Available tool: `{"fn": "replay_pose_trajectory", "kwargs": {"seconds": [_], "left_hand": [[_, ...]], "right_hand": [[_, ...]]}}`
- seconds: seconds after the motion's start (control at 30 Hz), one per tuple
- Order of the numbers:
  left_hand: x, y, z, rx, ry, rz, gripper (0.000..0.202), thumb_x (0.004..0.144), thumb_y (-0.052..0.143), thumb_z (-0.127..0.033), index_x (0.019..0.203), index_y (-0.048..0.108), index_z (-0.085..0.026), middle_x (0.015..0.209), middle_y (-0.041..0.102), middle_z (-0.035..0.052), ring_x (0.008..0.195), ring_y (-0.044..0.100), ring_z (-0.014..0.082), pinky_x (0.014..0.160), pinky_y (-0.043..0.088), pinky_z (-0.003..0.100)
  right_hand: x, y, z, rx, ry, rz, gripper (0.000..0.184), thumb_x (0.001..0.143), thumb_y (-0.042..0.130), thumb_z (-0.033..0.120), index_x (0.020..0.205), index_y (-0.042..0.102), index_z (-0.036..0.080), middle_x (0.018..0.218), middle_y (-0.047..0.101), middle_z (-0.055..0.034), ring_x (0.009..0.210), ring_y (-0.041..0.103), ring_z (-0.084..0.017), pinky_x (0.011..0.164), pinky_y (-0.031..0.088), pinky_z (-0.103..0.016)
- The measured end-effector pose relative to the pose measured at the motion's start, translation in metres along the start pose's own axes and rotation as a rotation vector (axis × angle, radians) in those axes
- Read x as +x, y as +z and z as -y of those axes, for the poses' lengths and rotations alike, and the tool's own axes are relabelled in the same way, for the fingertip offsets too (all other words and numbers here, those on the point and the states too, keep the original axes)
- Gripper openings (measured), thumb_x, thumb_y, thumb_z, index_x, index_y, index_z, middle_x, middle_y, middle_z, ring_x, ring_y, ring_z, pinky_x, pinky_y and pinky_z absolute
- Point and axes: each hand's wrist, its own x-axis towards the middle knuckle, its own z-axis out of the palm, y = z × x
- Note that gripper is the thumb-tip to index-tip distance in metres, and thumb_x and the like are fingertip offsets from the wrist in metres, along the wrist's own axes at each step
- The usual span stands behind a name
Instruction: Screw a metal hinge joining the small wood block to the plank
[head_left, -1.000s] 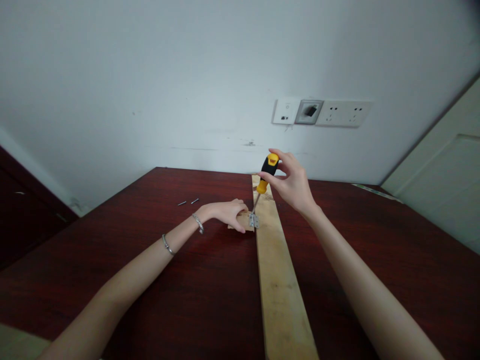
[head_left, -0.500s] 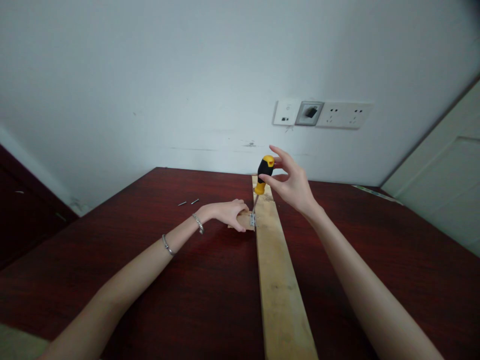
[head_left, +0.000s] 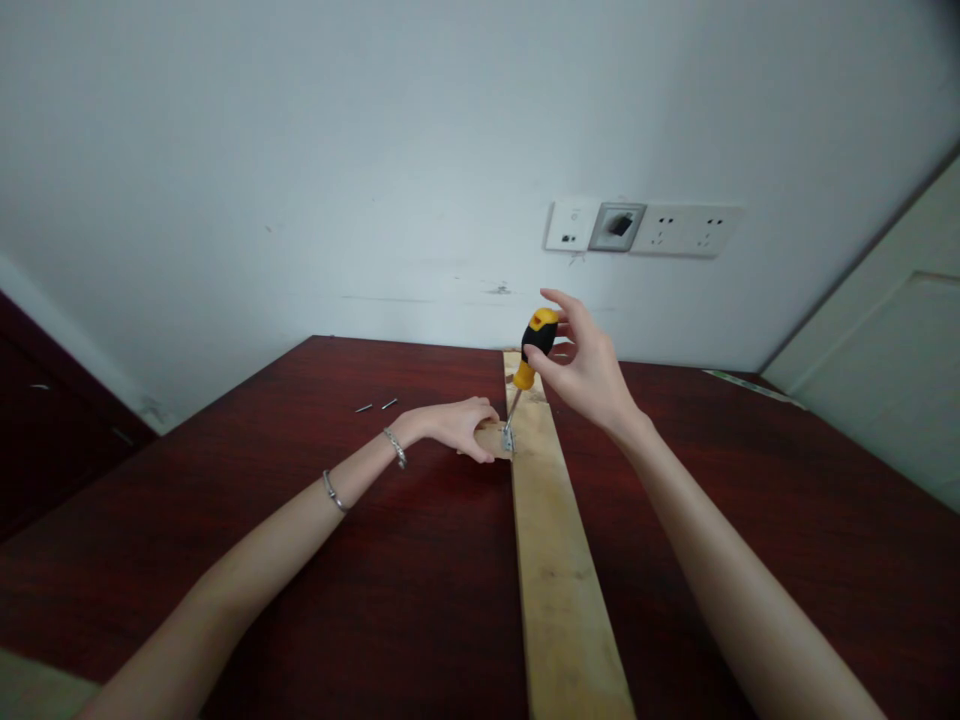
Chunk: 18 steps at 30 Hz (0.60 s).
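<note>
My right hand [head_left: 581,355] grips a yellow and black screwdriver [head_left: 537,340] by its handle, index finger raised off it. The shaft slants down to a small metal hinge or bracket [head_left: 509,439], which lies where a short wooden block [head_left: 491,440] meets a long wooden plank [head_left: 559,560]. With thumb and fingers on opposite sides, my left hand [head_left: 466,428] holds the short block against the plank's left edge. The tip's exact contact with the metal piece is too small to make out.
Two screws [head_left: 376,406] lie on the dark red tabletop [head_left: 405,560] left of the plank. Behind the table rises a white wall with sockets [head_left: 686,230]. A thin strip [head_left: 754,388] lies at the far right edge, near a pale door [head_left: 892,330].
The screwdriver's handle has tilted further to the right in my right hand. My left hand stays on the short block.
</note>
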Motion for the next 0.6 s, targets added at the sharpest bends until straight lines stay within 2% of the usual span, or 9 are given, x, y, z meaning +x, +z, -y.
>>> {"fn": "replay_pose_trajectory", "kwargs": {"seconds": [0.1, 0.23, 0.3, 0.43, 0.53, 0.6], "left_hand": [[0.0002, 0.0007, 0.0005, -0.001, 0.009, 0.001, 0.063, 0.067, 0.070, -0.054, 0.113, 0.059, -0.012, 0.106, 0.056, 0.0103, 0.094, 0.054, 0.0228, 0.084, 0.043, 0.031], [0.0000, 0.0008, -0.0001, -0.001, 0.010, -0.002, 0.063, 0.067, 0.071, -0.053, 0.113, 0.060, -0.013, 0.107, 0.057, 0.0106, 0.092, 0.054, 0.0223, 0.084, 0.044, 0.032], [-0.0003, 0.0003, -0.0009, 0.000, 0.005, -0.003, 0.061, 0.067, 0.071, -0.052, 0.113, 0.060, -0.013, 0.108, 0.057, 0.0107, 0.093, 0.054, 0.0227, 0.084, 0.044, 0.032], [-0.0008, -0.0012, -0.0020, -0.008, 0.019, -0.001, 0.060, 0.068, 0.071, -0.052, 0.112, 0.060, -0.013, 0.108, 0.057, 0.0107, 0.094, 0.054, 0.0232, 0.084, 0.043, 0.032], [-0.0009, -0.0015, -0.0020, -0.001, 0.028, 0.002, 0.061, 0.068, 0.071, -0.053, 0.111, 0.060, -0.011, 0.105, 0.056, 0.0109, 0.093, 0.054, 0.0233, 0.084, 0.043, 0.032], [-0.0009, -0.0014, -0.0020, 0.004, 0.025, 0.005, 0.060, 0.068, 0.071, -0.053, 0.110, 0.060, -0.011, 0.104, 0.056, 0.0107, 0.092, 0.054, 0.0229, 0.083, 0.043, 0.031]], "right_hand": [[-0.0003, 0.0004, -0.0007, 0.001, -0.015, 0.029, 0.052, 0.078, 0.062, 0.025, 0.129, 0.049, 0.026, 0.114, 0.060, -0.0080, 0.097, 0.059, -0.024, 0.078, 0.056, -0.042], [0.0004, -0.0003, -0.0013, -0.103, -0.021, -0.004, 0.044, 0.076, 0.070, 0.034, 0.117, 0.058, 0.026, 0.109, 0.057, -0.0082, 0.090, 0.057, -0.023, 0.073, 0.056, -0.041], [0.0010, -0.0007, -0.0027, -0.068, -0.011, 0.007, 0.045, 0.076, 0.070, 0.032, 0.119, 0.057, 0.027, 0.110, 0.058, -0.0071, 0.089, 0.058, -0.022, 0.074, 0.055, -0.041], [0.0011, 0.0008, -0.0074, 0.114, 0.006, 0.037, 0.056, 0.078, 0.062, 0.023, 0.132, 0.047, 0.030, 0.118, 0.059, -0.0061, 0.096, 0.059, -0.022, 0.079, 0.056, -0.041], [0.0005, 0.0027, -0.0084, 0.067, 0.013, 0.012, 0.053, 0.077, 0.065, 0.027, 0.129, 0.051, 0.030, 0.117, 0.057, -0.0074, 0.096, 0.059, -0.023, 0.077, 0.057, -0.042], [0.0005, 0.0031, -0.0073, -0.015, 0.018, -0.005, 0.051, 0.075, 0.070, 0.033, 0.125, 0.056, 0.029, 0.113, 0.056, -0.0077, 0.087, 0.058, -0.021, 0.074, 0.057, -0.041]]}}
